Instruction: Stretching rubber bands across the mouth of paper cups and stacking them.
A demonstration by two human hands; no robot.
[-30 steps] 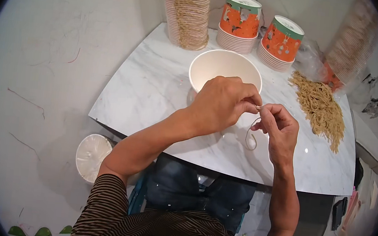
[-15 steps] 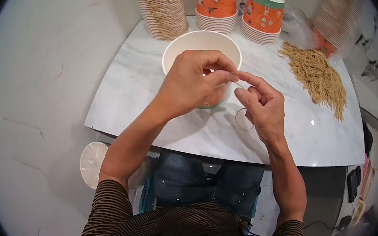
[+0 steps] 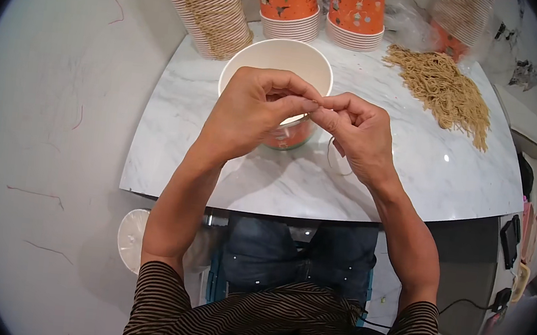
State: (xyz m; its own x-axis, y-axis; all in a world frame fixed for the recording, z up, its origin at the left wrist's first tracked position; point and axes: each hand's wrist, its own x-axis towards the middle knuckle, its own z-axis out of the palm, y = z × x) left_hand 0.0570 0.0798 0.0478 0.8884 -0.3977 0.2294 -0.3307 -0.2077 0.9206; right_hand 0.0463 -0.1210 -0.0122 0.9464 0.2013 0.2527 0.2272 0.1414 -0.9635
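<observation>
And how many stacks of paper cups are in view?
4: a tall stack at back left, a short stack to its right, a second short stack beside that one, and a blurry stack at back right. Others may be hidden behind these.

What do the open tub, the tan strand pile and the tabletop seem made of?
Tub: likely coated paperboard, smooth, white inside, printed outside. Strand pile: matte, limp-looking; cord or rubber, can't tell. Tabletop: glossy, grey veins, a bright reflection; marble or a lookalike.
</observation>
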